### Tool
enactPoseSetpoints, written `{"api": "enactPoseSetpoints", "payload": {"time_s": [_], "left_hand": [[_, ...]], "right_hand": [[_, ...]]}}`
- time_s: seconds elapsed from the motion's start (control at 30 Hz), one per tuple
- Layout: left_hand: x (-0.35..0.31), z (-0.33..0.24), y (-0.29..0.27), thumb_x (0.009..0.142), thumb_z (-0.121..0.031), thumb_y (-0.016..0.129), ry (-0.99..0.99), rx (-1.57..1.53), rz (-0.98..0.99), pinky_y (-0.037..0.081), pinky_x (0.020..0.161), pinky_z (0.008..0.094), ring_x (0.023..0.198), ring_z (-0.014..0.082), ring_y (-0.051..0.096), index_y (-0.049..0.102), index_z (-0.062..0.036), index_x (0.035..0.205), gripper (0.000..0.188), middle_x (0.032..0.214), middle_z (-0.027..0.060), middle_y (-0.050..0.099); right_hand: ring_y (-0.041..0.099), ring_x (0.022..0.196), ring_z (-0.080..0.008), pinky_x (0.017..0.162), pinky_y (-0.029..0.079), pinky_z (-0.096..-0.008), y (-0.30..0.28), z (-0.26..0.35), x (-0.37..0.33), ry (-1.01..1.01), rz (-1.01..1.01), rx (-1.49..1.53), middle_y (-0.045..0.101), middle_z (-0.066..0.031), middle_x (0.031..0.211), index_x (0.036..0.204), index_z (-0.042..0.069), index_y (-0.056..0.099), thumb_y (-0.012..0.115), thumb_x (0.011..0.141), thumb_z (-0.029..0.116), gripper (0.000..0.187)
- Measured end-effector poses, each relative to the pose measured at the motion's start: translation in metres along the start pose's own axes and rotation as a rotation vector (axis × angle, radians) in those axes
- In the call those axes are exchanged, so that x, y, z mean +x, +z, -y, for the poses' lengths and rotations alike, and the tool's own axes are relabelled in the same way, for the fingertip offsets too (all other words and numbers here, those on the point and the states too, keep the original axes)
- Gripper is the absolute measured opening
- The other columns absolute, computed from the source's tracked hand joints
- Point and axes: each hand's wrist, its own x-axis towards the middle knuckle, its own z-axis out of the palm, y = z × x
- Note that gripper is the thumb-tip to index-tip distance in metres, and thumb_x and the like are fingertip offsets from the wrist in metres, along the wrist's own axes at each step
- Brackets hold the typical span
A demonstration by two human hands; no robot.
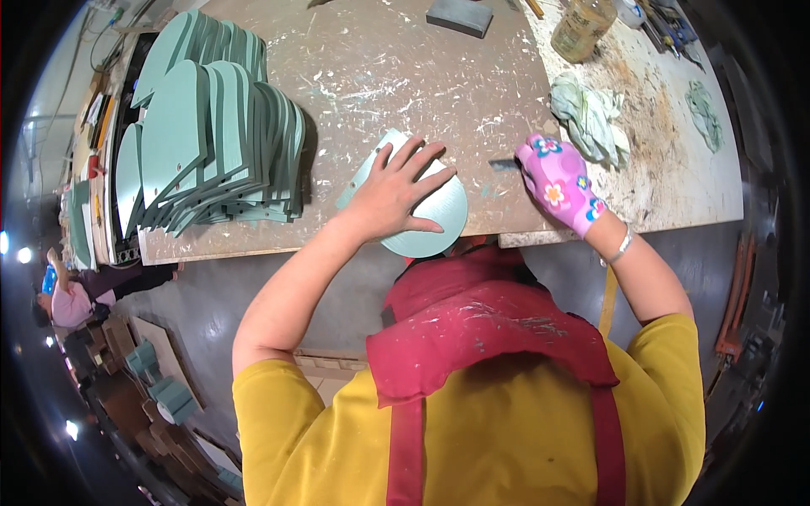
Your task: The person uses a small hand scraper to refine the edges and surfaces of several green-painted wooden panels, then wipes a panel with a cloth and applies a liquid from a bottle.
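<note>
My left hand (390,196) is bare and lies with spread fingers on a pale green panel (443,218). The panel has one rounded end, which reaches slightly past the table's near edge. A pink flowered glove covers my right hand (558,181), closed around a small dark blade-like tool (504,165). Only the tool's flat tip shows, pointing left over the tabletop; the glove hides the rest. Left of the panel, many similar green panels stand on edge in a close-packed stack (224,139), some with small holes near their lower edges.
Beyond my right hand lie a crumpled pale cloth (588,116) and a jar (582,29). A dark grey block (460,17) sits at the table's far side. Another rag (703,115) lies far right. A person (76,295) is off to the left, past the table (396,76).
</note>
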Motion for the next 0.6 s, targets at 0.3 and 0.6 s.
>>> {"api": "enactPoseSetpoints", "payload": {"time_s": [0.3,0.6], "left_hand": [[-0.018,-0.023,0.007,0.068,-0.061,0.065,-0.046,0.058,-0.009,0.029,0.1,0.0588,0.131,0.0371,0.03,0.04,-0.0176,0.137,0.085,0.141,0.0132,0.033],[-0.05,-0.034,0.011,0.064,-0.045,0.073,0.035,0.071,0.019,0.031,0.1,0.0576,0.129,0.0351,0.033,0.038,-0.0167,0.137,0.086,0.138,0.0132,0.034]], "right_hand": [[0.057,0.082,-0.0323,0.07,0.045,-0.0422,0.003,0.035,-0.037,0.184,-0.005,0.036,0.055,-0.0146,0.086,0.091,0.005,0.054,0.057,0.081,0.019,0.017],[0.056,0.081,-0.0381,0.071,0.045,-0.0453,0.014,0.058,-0.05,0.381,-0.044,0.271,0.058,-0.0178,0.085,0.094,0.004,0.052,0.055,0.086,0.02,0.019]]}}
